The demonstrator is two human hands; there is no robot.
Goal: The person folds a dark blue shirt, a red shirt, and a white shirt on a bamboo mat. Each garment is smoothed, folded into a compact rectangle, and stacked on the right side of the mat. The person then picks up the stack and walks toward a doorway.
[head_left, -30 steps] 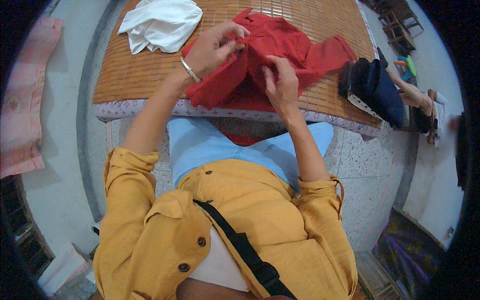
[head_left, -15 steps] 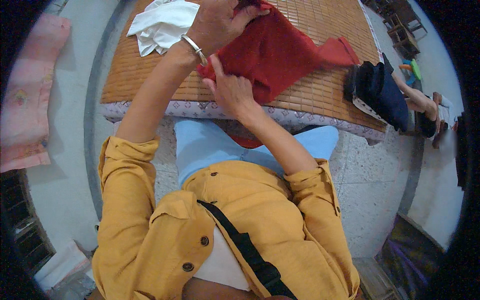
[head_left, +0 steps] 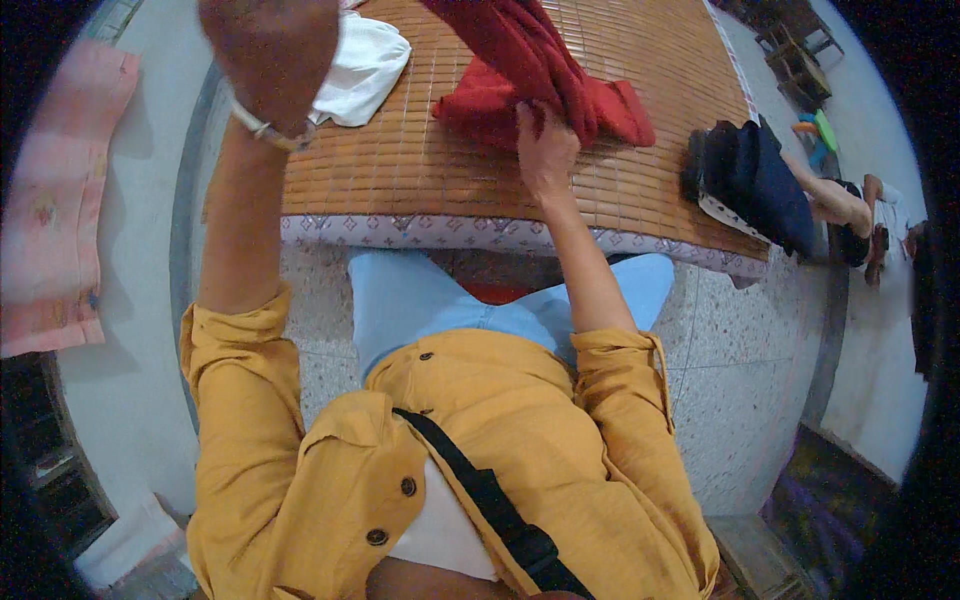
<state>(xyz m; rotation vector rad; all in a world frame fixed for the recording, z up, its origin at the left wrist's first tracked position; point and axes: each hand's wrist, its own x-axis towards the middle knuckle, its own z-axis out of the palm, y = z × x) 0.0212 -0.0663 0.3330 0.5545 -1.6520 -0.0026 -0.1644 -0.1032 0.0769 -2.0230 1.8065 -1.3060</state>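
Observation:
A red garment (head_left: 495, 105) lies bunched on the brown slatted mat (head_left: 400, 180), with one part stretching up past the top edge of the picture. My right hand (head_left: 548, 155) is closed on its near folds, thumb and fingers pressed into the fabric. At the upper left my left hand (head_left: 272, 50) is raised, smeared by motion, a pale bangle (head_left: 262, 130) on its wrist. Its fingers are hidden, so whether it holds anything does not show. Partly behind that hand lies a crumpled white cloth (head_left: 365, 75).
A folded stack of dark clothes (head_left: 755, 180) sits at the mat's right edge. A patterned cover (head_left: 420, 230) hangs along the front edge, close to my knees. Another person (head_left: 850, 210) is at the far right, near a wooden stool (head_left: 795, 70).
My left hand has moved away from the red garment to the upper left. My right hand has moved right and up, and the garment has changed from spread to bunched.

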